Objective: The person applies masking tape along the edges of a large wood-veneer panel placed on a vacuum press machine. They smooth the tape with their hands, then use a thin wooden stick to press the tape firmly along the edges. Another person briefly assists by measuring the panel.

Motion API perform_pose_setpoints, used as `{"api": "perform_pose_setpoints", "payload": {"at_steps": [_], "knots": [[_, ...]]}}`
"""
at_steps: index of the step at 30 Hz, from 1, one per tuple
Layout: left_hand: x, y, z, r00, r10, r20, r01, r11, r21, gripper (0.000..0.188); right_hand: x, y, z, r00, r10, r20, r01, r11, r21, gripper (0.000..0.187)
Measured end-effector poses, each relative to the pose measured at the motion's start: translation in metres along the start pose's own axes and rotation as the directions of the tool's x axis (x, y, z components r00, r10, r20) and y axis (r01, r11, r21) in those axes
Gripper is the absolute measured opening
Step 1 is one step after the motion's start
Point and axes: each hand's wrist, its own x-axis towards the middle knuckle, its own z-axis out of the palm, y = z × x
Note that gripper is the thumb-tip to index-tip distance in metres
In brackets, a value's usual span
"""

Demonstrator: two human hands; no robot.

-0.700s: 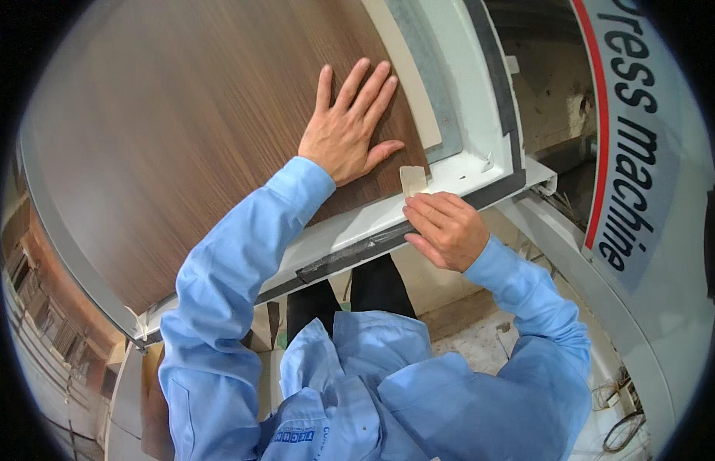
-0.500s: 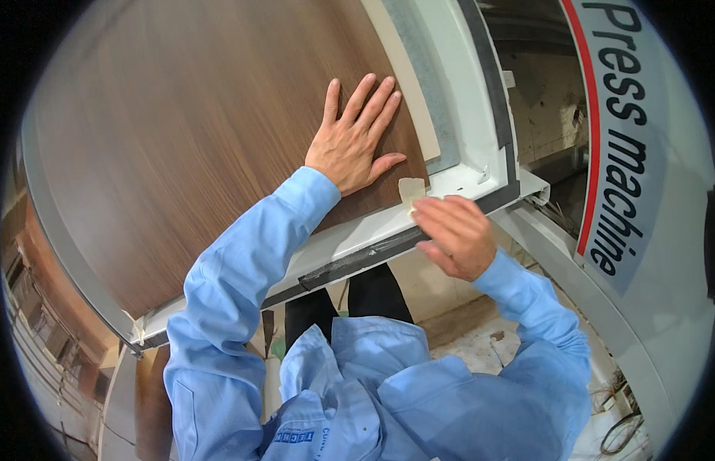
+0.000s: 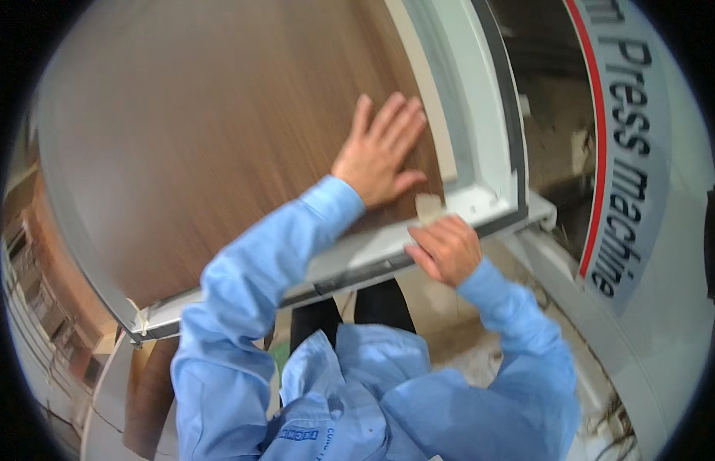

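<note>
My left hand (image 3: 379, 157) lies flat and open on a brown wood-grain sheet (image 3: 242, 146), fingers spread toward its right edge. A short cream strip of masking tape (image 3: 428, 206) bridges the sheet's near right corner and the white frame (image 3: 350, 250) around it. At the near end of this strip is my right hand (image 3: 448, 250), its fingers together and bent over the frame's front edge, closed on the tape. The fingers hide the tape's lower end, and motion blurs the picture slightly.
A dark sealing strip (image 3: 388, 265) runs along the frame's outer edge. On the right stands a large pale machine panel (image 3: 642, 230) with a red stripe and dark lettering. Another tape piece (image 3: 138, 315) sits at the frame's left corner. Cables (image 3: 623, 434) lie at the lower right.
My right hand's fingers, stretched over the tape before, now bend down at the frame's edge. My left hand still rests on the sheet. The whole view has shifted slightly.
</note>
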Motion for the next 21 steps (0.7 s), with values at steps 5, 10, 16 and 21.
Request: {"api": "perform_pose_setpoints", "payload": {"at_steps": [5,10,16,21], "knots": [[0.000,-0.006,-0.015,0.999,0.034,-0.042,-0.042,0.982,-0.182,0.101,-0.002,-0.015,-0.017,0.945,0.042,-0.325,-0.003,0.993,0.119,0.031],[0.026,-0.142,-0.051,0.881,-0.265,-0.392,0.274,0.961,-0.036,0.094,-0.021,0.027,-0.012,0.842,0.203,-0.500,-0.163,0.979,0.124,0.033],[0.074,-0.243,-0.056,0.819,-0.544,-0.184,0.573,0.787,0.228,0.089,-0.026,0.056,0.022,0.673,0.473,-0.569,-0.346,0.881,0.323,0.037],[0.089,-0.155,-0.029,0.942,-0.286,-0.177,0.320,0.923,0.215,0.093,-0.035,0.070,0.034,0.667,0.400,-0.629,-0.288,0.917,0.277,0.041]]}}
